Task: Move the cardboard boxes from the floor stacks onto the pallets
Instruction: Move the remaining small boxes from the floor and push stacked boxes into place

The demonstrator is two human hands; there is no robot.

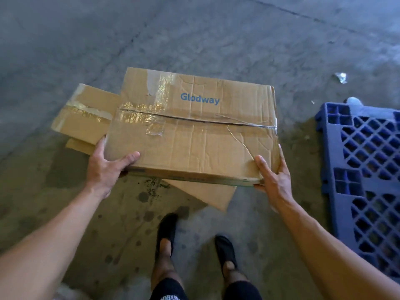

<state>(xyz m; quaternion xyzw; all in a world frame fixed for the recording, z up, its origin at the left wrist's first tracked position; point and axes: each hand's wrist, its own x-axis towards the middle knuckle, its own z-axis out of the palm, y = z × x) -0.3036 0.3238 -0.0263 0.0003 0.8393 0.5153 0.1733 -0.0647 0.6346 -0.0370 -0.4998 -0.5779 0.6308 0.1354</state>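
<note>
Bare grey concrete floor (216,35), worn and cracked, w/ a thin seam running diag. across top right. Darker damp-looking patches and small round spots near bottom centre. Crumpled bit of clear plastic litter (341,77) lying at right. Cooler, bluish light up top, warmer tone lower down. No walls in view.

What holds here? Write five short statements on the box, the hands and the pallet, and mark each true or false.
1. Both hands grip the box. True: the left hand and right hand hold its near corners.
2. The box reads "Glodway". True.
3. The pallet is red. False: it is blue.
4. The box sits on the pallet. False: it is held left of the pallet, above the floor.
5. Flat cardboard lies beneath the box. True.
</note>
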